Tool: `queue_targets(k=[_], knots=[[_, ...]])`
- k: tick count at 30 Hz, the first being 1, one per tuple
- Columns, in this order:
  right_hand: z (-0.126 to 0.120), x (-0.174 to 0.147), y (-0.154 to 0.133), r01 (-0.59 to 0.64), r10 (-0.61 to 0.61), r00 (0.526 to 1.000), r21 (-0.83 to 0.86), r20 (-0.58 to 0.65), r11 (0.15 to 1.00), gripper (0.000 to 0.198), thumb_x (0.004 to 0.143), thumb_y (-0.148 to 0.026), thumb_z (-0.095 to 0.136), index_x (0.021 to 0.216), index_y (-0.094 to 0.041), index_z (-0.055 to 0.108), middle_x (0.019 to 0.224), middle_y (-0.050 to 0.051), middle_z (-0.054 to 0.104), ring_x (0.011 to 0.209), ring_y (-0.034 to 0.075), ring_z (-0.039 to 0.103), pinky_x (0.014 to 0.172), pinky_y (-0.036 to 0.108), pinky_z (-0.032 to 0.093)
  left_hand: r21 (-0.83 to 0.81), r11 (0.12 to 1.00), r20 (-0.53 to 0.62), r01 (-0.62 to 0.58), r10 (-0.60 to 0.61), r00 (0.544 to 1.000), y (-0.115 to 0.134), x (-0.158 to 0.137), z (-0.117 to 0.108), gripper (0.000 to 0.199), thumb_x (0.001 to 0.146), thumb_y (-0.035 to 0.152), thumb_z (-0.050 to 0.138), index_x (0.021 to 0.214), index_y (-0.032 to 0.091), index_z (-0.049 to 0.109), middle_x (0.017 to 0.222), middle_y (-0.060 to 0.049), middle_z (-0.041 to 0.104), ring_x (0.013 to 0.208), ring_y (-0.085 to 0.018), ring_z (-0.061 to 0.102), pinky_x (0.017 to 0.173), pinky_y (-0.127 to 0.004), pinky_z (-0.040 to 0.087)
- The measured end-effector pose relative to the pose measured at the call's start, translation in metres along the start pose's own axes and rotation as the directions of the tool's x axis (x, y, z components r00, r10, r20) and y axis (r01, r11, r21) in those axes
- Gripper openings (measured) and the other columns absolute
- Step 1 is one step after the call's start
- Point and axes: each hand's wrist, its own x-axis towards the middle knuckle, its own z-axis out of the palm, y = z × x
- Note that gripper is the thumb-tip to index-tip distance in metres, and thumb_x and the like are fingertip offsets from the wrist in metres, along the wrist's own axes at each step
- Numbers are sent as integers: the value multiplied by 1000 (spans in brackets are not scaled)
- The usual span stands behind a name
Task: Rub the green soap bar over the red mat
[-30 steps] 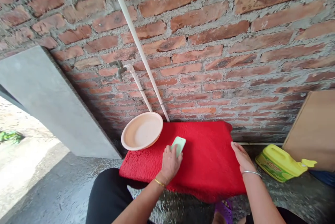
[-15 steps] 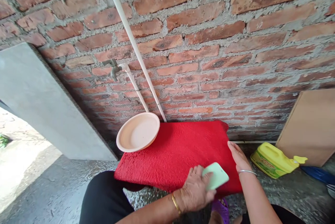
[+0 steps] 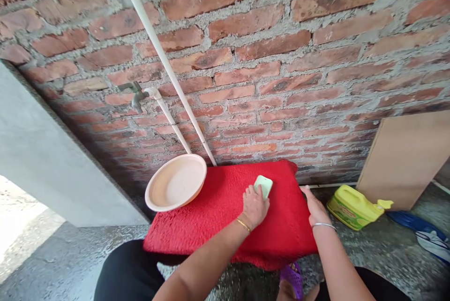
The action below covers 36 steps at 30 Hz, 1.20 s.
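Observation:
My left hand [image 3: 256, 205] is closed over a light green scrubbing brush [image 3: 265, 184], laid flat on a thick red cloth [image 3: 225, 216]. The brush's underside is hidden against the cloth. The cloth covers a low, bench-like support and hangs over its edges. My right hand [image 3: 316, 209] lies along the cloth's right edge. Its fingers are stretched forward, and the far side of the hand is hidden. A pale peach basin [image 3: 177, 184] sits on the cloth's back left corner, jutting past the edge.
Behind the cloth stands a brick wall [image 3: 253, 80] with white pipes [image 3: 165, 59] and a tap [image 3: 135, 94]. A grey slab [image 3: 70, 151] leans at the left. On the wet floor at the right are a yellow jug [image 3: 355, 207], a brown board [image 3: 404, 155] and blue footwear [image 3: 418, 226].
My left hand has moved away from me with the brush, from the cloth's near edge to its back middle. My right hand stays at the right edge. The view has shifted slightly right.

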Motion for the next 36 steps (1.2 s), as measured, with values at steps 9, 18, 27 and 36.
queue_targets(k=[9,18,27,36], knots=[[-3,0,1,48,-48,999,-75,-4,996,54,83,-62,46,109,-21,71,108,7,74,97,21,69,79,31,56,-507,696,317,-509,700,640,-19,-95,-44,53,83,53,60,130,28,55,117,-8,54,106,-27,55,93,-39,47],[25,-59,-22,498,-429,866,-361,257,789,56,68,-61,65,109,-22,67,116,12,66,113,28,57,101,44,42,-762,636,265,-117,472,841,-101,-113,-82,37,74,31,70,109,24,66,107,-2,58,95,-17,58,85,-26,47],[71,-167,6,715,56,222,-202,973,670,62,64,-77,64,94,-22,60,109,4,59,93,19,55,83,30,45,-792,597,239,-131,500,832,-140,-126,-71,35,65,33,78,98,27,68,103,2,58,89,-14,57,77,-23,46],[79,-176,49,661,101,320,-298,942,688,54,67,-70,62,91,-22,54,86,-1,59,79,16,52,71,27,42,-825,538,160,-171,513,844,-172,-122,-74,46,82,59,62,114,27,64,105,-1,60,91,-15,58,82,-25,48]])
